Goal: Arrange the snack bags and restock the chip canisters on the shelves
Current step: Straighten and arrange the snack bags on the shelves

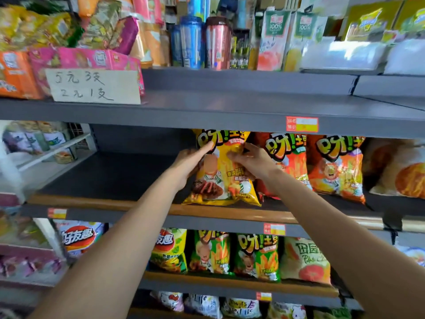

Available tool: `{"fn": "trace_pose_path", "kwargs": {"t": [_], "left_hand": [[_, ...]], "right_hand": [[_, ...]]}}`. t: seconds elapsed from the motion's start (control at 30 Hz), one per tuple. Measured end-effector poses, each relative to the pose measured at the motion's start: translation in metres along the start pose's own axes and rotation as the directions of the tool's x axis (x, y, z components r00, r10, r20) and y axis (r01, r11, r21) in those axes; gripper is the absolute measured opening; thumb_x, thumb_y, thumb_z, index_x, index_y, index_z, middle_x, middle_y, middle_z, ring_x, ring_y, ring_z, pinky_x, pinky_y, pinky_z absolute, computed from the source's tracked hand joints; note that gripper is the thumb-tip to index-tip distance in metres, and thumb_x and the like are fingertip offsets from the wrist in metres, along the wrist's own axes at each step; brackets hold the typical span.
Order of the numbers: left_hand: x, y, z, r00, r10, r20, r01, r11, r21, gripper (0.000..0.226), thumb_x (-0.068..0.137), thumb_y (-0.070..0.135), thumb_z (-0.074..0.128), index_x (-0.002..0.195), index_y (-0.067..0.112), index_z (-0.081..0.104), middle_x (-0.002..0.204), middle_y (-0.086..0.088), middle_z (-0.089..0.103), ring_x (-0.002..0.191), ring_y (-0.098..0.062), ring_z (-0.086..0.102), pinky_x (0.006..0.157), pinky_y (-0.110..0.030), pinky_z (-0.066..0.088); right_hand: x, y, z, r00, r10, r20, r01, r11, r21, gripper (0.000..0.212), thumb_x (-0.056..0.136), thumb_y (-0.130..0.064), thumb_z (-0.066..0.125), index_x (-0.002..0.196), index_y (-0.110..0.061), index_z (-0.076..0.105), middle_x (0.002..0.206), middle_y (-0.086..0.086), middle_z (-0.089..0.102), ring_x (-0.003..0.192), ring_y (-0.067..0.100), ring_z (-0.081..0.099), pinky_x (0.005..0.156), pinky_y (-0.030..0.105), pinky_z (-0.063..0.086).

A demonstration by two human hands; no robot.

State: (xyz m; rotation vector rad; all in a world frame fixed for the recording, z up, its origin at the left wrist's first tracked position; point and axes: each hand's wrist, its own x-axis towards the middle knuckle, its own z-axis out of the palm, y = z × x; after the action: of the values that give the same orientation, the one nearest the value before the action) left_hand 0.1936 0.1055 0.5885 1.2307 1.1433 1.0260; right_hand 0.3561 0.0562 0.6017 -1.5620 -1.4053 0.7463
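On the middle shelf [142, 207], both hands, left hand [188, 164] and right hand [250, 161], hold a yellow snack bag [220, 180] upright.

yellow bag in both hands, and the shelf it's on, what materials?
Yellow bag: looks like glossy plastic film; crinkled, with highlights. Shelf: probably dark grey painted metal, matte deck; its front lip looks like brown wood-look trim, can't confirm.

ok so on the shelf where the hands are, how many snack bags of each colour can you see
Yellow bag, held upright by the left hand and right hand: 1
Orange-red bags to its right: 2
Pale bag with an orange picture, cut off at the frame's right edge: 1
Total: 4 in view; any bags behind these are hidden.
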Motion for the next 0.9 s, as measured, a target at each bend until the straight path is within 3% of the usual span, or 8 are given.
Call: {"fn": "trace_pose_path", "kwargs": {"t": [0.1,0.23,0.3,0.37,0.5,0.6,0.73,0.9], "left_hand": [[0.011,0.005,0.007,0.998,0.047,-0.043,-0.046,0.999,0.011,0.086,0.076,0.054,0.068,0.143,0.016,0.031,0.147,-0.005,0.038,0.133,-0.024,0.038,0.113,-0.044,0.028],[0.019,-0.004,0.015,0.997,0.07,-0.01,-0.069,0.989,0.133,0.086,0.07,0.062,0.068,0.142,0.029,0.034,0.146,-0.003,0.041,0.129,-0.023,0.042,0.109,-0.045,0.034],[0.025,-0.015,0.021,0.994,0.106,-0.019,-0.097,0.962,0.256,0.08,0.082,0.048,0.065,0.147,0.028,0.023,0.149,-0.005,0.035,0.131,-0.025,0.04,0.108,-0.04,0.034],[0.026,-0.025,0.024,0.972,0.22,-0.081,-0.165,0.889,0.427,0.071,0.09,0.031,0.06,0.148,0.025,0.018,0.144,-0.011,0.039,0.127,-0.027,0.043,0.097,-0.032,0.038],[0.006,-0.037,0.019,0.882,0.45,-0.141,-0.292,0.756,0.585,0.065,0.088,0.022,0.061,0.144,0.02,0.028,0.118,-0.012,0.048,0.096,-0.014,0.049,0.075,-0.021,0.037],[-0.017,-0.053,0.007,0.789,0.596,-0.152,-0.388,0.673,0.63,0.054,0.088,0.009,0.059,0.137,0.015,0.037,0.109,-0.008,0.048,0.098,-0.017,0.052,0.075,-0.018,0.036],[-0.056,-0.086,-0.018,0.619,0.776,-0.12,-0.543,0.534,0.648,0.036,0.086,0.004,0.052,0.122,0.004,0.047,0.098,-0.002,0.046,0.088,-0.014,0.048,0.077,-0.016,0.036],[-0.102,-0.166,-0.017,0.682,0.731,0.008,-0.577,0.532,0.62,0.03,0.09,0.017,0.037,0.11,0.001,0.052,0.092,0.003,0.043,0.084,-0.009,0.044,0.08,-0.015,0.033]], "right_hand": [[0.014,-0.001,0.0,0.999,-0.04,-0.037,0.04,0.999,0.002,0.071,0.085,-0.033,0.066,0.145,-0.014,0.031,0.109,0.011,0.058,0.059,0.01,0.044,0.049,0.021,0.033],[0.017,0.016,0.006,1.0,-0.011,-0.025,0.01,1.0,-0.015,0.056,0.088,-0.024,0.062,0.139,-0.018,0.037,0.128,0.012,0.047,0.081,0.031,0.064,0.047,0.027,0.049],[0.014,0.028,0.008,0.999,0.031,0.015,-0.032,0.998,0.057,0.064,0.087,-0.014,0.062,0.143,-0.019,0.03,0.132,0.009,0.045,0.096,0.032,0.063,0.071,0.04,0.057],[0.01,0.035,0.008,0.999,0.03,0.014,-0.031,0.999,0.044,0.073,0.086,-0.011,0.063,0.146,-0.018,0.023,0.134,0.006,0.046,0.113,0.026,0.055,0.094,0.039,0.048],[-0.002,0.042,0.011,0.999,-0.015,-0.036,0.014,0.999,-0.031,0.062,0.087,-0.011,0.061,0.141,-0.013,0.031,0.138,0.008,0.044,0.12,0.026,0.048,0.091,0.03,0.04],[-0.018,0.046,0.013,0.99,-0.077,-0.117,0.071,0.996,-0.057,0.051,0.086,-0.005,0.059,0.133,-0.013,0.039,0.132,0.011,0.045,0.113,0.032,0.053,0.091,0.032,0.043],[-0.053,0.053,0.007,0.972,-0.171,-0.16,0.169,0.985,-0.027,0.034,0.085,-0.004,0.05,0.116,-0.017,0.046,0.11,-0.001,0.052,0.086,0.029,0.064,0.079,0.054,0.051],[-0.115,0.101,0.023,0.965,-0.213,-0.151,0.195,0.972,-0.129,0.034,0.086,0.003,0.044,0.116,-0.015,0.045,0.096,-0.001,0.056,0.064,0.025,0.062,0.059,0.035,0.049]]}}
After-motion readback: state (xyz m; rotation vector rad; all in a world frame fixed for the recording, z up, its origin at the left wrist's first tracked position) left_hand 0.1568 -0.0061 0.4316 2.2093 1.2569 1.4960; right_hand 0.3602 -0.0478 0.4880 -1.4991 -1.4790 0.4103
